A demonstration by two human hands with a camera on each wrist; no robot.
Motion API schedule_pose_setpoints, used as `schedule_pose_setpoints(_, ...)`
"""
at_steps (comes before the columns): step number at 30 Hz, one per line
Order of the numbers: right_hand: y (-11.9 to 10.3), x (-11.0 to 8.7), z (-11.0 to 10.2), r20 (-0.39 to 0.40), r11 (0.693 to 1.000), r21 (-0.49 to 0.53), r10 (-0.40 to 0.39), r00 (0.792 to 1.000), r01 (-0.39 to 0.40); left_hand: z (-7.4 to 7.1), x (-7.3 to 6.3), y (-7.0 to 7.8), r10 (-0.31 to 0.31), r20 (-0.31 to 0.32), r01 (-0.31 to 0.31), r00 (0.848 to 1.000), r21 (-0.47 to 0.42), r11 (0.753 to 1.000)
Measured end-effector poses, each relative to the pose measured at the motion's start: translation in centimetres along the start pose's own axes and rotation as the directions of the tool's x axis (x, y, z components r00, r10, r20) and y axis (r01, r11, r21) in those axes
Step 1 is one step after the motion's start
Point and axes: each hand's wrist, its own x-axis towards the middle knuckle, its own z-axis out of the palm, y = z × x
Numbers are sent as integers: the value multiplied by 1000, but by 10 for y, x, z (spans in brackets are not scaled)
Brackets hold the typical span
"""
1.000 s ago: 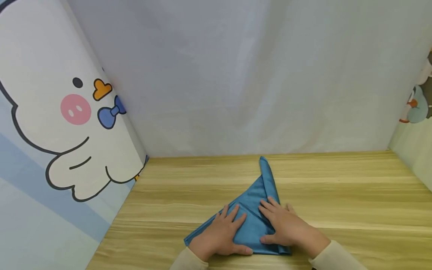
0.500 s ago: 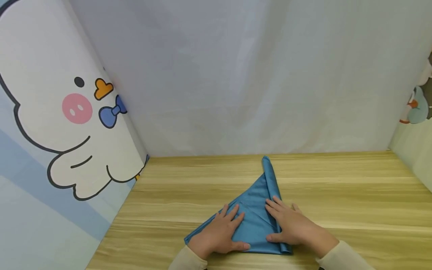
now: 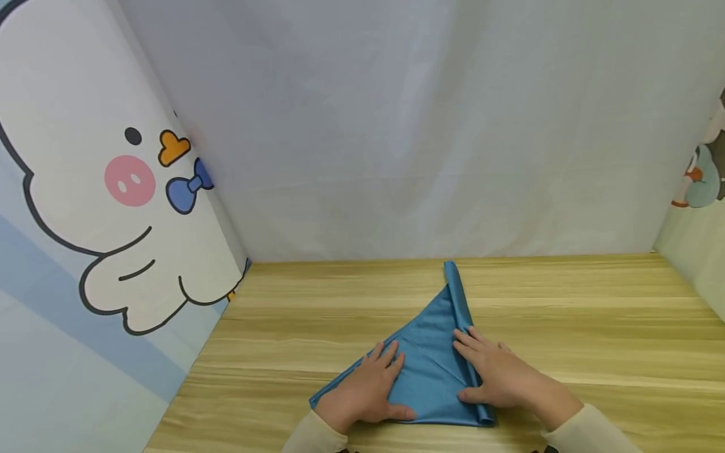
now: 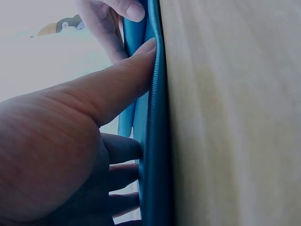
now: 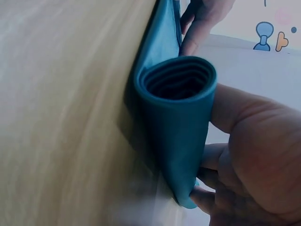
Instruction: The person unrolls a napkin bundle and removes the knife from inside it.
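Observation:
A shiny blue cloth [image 3: 427,371] lies on the wooden table, roughly triangular, its right side wound into a long roll [image 3: 460,302]. With fingers spread, my left hand [image 3: 365,389] rests on the cloth's left part. Its thumb [image 4: 117,84] lies by the stitched hem in the left wrist view. My right hand [image 3: 501,374] lies over the lower half of the roll, fingers extended and thumb on its left side. Several layers show inside the roll's near end [image 5: 176,101] in the right wrist view. The palms' contact is hidden from above.
Wood-grain tabletop [image 3: 600,327] surrounds the cloth. A pale grey curtain-like backdrop [image 3: 430,126] rises at the far edge. Printed cartoon panels stand at the left [image 3: 73,163] and right [image 3: 699,251].
My right hand has moved to the right together with the roll, and the flat part of the cloth is wider. My left hand has stayed almost in place.

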Motion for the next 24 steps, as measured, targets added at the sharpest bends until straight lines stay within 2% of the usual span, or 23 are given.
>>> schedule_pose_setpoints(10, 6, -1, -3, 0, 999, 15, -48, 999, 48, -3, -2, 0, 7, 5, -7, 1000, -4, 1000)
schedule_pose_setpoints(24, 11, -9, -5, 11, 995, 100, -19, 1000, 18, -4, -3, 1, 4, -2, -4, 1000, 5, 1000)
